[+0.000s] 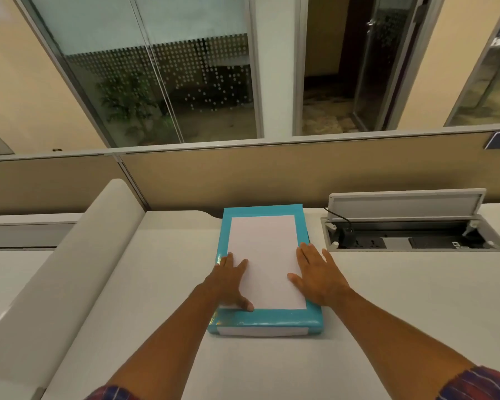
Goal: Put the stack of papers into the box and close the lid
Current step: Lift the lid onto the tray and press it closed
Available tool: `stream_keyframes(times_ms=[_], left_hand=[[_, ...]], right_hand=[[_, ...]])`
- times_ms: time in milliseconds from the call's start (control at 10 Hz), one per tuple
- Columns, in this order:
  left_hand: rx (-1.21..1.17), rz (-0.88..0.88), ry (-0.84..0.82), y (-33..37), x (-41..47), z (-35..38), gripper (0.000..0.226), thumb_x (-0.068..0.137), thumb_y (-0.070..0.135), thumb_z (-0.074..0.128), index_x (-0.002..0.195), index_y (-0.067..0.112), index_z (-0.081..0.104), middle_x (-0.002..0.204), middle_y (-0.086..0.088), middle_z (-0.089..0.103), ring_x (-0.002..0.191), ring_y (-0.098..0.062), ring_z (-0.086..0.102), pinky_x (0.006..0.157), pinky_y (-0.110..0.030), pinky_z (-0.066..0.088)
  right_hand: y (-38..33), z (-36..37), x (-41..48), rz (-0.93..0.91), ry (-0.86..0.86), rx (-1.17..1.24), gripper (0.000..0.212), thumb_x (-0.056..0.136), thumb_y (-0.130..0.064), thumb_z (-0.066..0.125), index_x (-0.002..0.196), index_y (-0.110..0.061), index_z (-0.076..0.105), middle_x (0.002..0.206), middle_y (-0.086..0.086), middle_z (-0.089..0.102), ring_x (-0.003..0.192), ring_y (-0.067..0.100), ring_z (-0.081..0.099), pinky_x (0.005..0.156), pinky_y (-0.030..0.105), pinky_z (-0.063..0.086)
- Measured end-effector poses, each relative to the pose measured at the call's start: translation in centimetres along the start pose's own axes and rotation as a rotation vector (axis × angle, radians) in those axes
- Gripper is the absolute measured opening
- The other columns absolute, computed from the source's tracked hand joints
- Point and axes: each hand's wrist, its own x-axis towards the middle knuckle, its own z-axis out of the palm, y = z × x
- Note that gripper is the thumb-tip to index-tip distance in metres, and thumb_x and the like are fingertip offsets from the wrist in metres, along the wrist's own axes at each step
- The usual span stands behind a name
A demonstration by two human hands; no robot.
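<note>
Head view: turquoise box [264, 323] sits flat on the white bench [387, 298], mid-frame, long side running away from the person. White panel on top [264, 255] with a turquoise border around it; can't tell if that's the closed lid's face or the top sheet of papers. Thin white strip along the near edge [261, 331], looks like paper edges or a label, can't tell which. Left hand [231, 282] lies flat, palm down, on the near-left part of the top, fingers spread, thumb at the near edge of the white panel; gripping nothing. Right hand [318, 277] also flat and spread, palm down on the right side, fingers reaching over the box's right edge; gripping nothing. Both forearms bare, plaid sleeves at the bottom corners. Right of the box, just beside it: recessed power socket well [410, 241] with its flap [406, 204] tilted up and a black plug with cable [347, 233] inside. Left: raised white curved divider [78, 269]. Tan partition panel [243, 180] stands behind the bench, glass wall beyond it.
</note>
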Motion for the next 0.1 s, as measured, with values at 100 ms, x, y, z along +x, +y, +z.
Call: stream_keyframes(times_ms=[100], left_hand=[[0.076,0.036,0.008,1.77,-0.66,-0.11,0.127,0.076,0.068,0.080,0.167,0.017,0.007,0.177,-0.018,0.002,0.164,-0.040,0.000,0.132,-0.054,0.020]], right_hand=[[0.66,0.26,-2.62,-0.002,0.018,0.049,0.086,0.099,-0.066,0.024,0.165,-0.016,0.001,0.175,0.004,-0.002,0.162,0.024,-0.001,0.129,0.046,0.001]])
